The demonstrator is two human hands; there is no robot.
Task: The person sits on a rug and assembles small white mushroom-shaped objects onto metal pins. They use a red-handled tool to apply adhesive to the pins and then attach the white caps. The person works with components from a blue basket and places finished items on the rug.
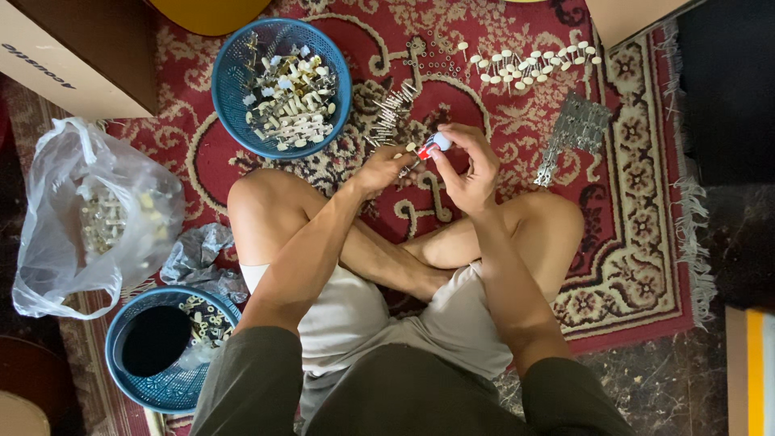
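I saw left hand (379, 168) pinching a small part (408, 150) | right hand (471, 165) clenched on tool (433, 145), above rug (646, 242) | risk: part could slip, lost among pattern.

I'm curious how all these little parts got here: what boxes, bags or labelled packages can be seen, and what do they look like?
Cardboard box: top left corner, brown top, pale side with dark print.
Clear plastic bag: left on the floor, crumpled, holding small pale metal parts.
Second box: top right edge, tan, only a corner shows.
No screens or signs.
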